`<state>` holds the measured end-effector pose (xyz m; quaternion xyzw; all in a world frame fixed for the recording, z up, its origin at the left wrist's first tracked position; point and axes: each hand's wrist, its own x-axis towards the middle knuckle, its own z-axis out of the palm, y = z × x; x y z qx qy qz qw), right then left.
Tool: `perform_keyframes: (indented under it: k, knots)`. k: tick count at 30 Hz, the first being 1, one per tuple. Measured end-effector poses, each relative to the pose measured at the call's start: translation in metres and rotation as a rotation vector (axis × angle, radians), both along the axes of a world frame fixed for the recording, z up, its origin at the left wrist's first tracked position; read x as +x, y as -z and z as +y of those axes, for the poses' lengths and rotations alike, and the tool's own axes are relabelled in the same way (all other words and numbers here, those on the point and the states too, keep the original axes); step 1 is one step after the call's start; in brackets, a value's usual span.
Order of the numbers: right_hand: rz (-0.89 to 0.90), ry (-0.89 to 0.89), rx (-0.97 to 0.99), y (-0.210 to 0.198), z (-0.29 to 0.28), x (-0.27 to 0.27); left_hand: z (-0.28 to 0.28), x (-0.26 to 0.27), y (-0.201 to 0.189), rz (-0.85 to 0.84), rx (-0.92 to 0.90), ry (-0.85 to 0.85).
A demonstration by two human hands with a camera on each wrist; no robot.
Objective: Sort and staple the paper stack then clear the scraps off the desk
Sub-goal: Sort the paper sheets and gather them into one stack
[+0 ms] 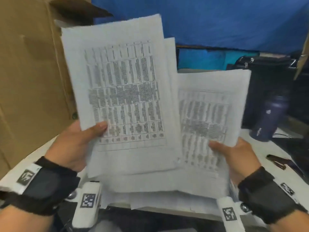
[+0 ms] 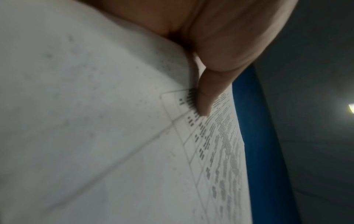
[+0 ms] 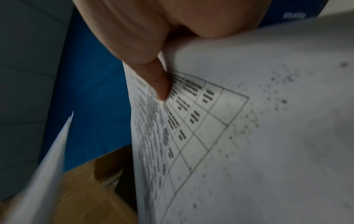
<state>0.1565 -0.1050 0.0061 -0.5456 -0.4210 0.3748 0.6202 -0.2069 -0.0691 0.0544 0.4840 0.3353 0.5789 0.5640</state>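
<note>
My left hand (image 1: pixel 80 143) holds up a sheaf of printed table sheets (image 1: pixel 120 91), thumb on the front near the lower left corner, fingers hidden behind. In the left wrist view that thumb (image 2: pixel 208 94) presses on the printed sheet (image 2: pixel 114 136). My right hand (image 1: pixel 234 154) pinches a second bundle of printed pages (image 1: pixel 210 118), lower and to the right, thumb on top. The right wrist view shows the thumb (image 3: pixel 159 81) on that page (image 3: pixel 249 136). More loose white sheets (image 1: pixel 150 196) lie on the desk under both bundles. A dark stapler (image 1: pixel 277 161) lies at the right.
A large cardboard box (image 1: pixel 30 81) stands at the left. A dark purple bottle (image 1: pixel 269 118) and a black bag (image 1: pixel 270 77) sit at the right, with a blue cloth (image 1: pixel 217 20) behind. The white desk (image 1: pixel 267 144) shows under the papers.
</note>
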Motion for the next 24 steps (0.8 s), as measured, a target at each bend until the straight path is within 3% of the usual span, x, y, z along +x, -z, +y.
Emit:
perform_keyframes:
  k: [3, 6, 10, 14, 15, 17, 20, 24]
  knots:
    - [0.017, -0.222, -0.046, -0.003, 0.010, -0.032, -0.001, 0.023, 0.017, -0.056, -0.147, 0.145]
    - [-0.037, -0.327, -0.055, -0.010, 0.012, -0.061, -0.001, 0.046, 0.042, 0.044, -0.212, 0.079]
    - [-0.278, -0.263, -0.062, -0.015, 0.015, -0.074, 0.003, 0.054, 0.061, 0.133, -0.199, -0.080]
    - [-0.013, -0.266, -0.014, -0.022, 0.018, -0.068, 0.001, 0.052, 0.052, 0.366, 0.057, -0.299]
    - [-0.013, -0.258, 0.024, -0.024, 0.017, -0.067, 0.001, 0.053, 0.051, 0.385, 0.092, -0.324]
    - [-0.198, -0.199, 0.092, -0.026, 0.014, -0.067, 0.001, 0.055, 0.054, 0.403, 0.105, -0.319]
    - [-0.440, -0.090, 0.131, -0.017, 0.009, -0.073, 0.003, 0.057, 0.065, 0.380, 0.059, -0.240]
    - [-0.260, 0.019, 0.240, -0.015, 0.007, -0.079, 0.005, 0.056, 0.068, 0.167, 0.065, -0.237]
